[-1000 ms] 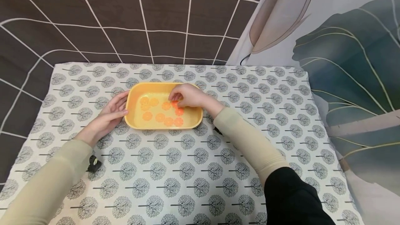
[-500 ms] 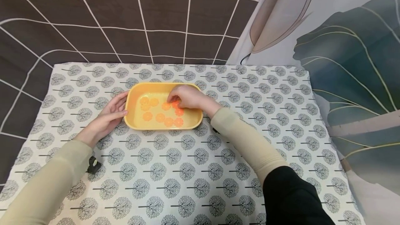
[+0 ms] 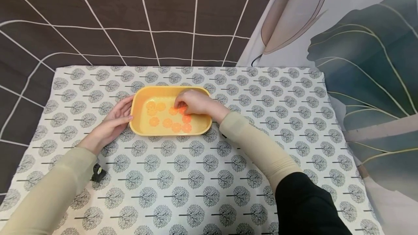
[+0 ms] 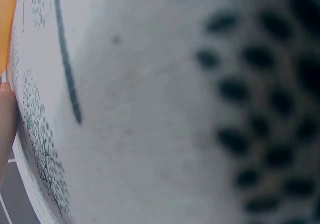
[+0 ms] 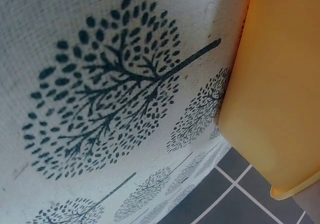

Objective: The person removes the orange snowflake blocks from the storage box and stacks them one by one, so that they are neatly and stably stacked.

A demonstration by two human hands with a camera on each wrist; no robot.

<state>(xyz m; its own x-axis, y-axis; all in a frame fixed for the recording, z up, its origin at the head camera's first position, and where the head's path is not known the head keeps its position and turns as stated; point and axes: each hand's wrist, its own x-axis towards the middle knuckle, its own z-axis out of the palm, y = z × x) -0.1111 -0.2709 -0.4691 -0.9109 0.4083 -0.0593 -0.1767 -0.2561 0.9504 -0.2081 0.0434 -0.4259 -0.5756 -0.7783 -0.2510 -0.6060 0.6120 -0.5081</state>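
Note:
A yellow rectangular tub (image 3: 138, 128) with rounded corners stands on the cloth in the head view. Several round, scalloped orange slices (image 3: 167, 123) lie across its floor, some paler, some brighter. My right hand (image 3: 196, 102) reaches in over the right side, fingers bent down at bright orange slices (image 3: 187, 119); I cannot tell if one is pinched. At the tub's left end my left hand (image 3: 115, 119) touches the wall, its thumb at the rim and its fingers loosely bent. The right wrist view shows the outside of the tub (image 5: 280, 93); a tub edge (image 4: 6, 23) shows in the left wrist view.
A white cloth (image 3: 183, 191) printed with grey trees covers the table. Behind it rises a dark wall covering (image 3: 173, 13) with white grid lines. A leaf-patterned curtain (image 3: 369, 64) hangs at the right. A small black device (image 3: 98, 172) sits at my left wrist.
My right hand has shifted slightly left and down inside the tub, over the bright slices. The left hand and the tub stay in place.

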